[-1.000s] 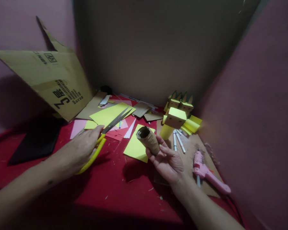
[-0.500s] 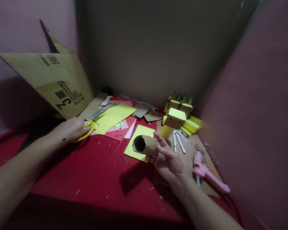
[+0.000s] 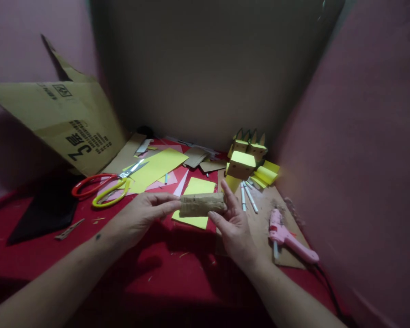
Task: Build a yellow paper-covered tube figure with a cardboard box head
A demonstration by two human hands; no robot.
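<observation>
A short brown cardboard tube point(image 3: 201, 205) lies level in the air between both hands, above a yellow sheet point(image 3: 200, 186). My left hand point(image 3: 150, 212) pinches its left end between thumb and fingers. At the other end, my right hand point(image 3: 234, 223) grips the tube with the thumb in front and fingers behind. To the left, scissors point(image 3: 118, 180) with one red and one yellow handle rest on paper pieces, their blades over a larger yellow sheet point(image 3: 162, 166).
A big cardboard box piece point(image 3: 78, 123) stands at the left above a dark flat item point(image 3: 46, 209). Yellow-topped box figures point(image 3: 242, 164), white pens point(image 3: 249, 198) and a pink glue gun point(image 3: 289, 237) are at the right, near cardboard scraps point(image 3: 195, 156).
My left hand has let go of the scissors, moved right and taken the tube's left end. The tube has turned from facing me to lying sideways.
</observation>
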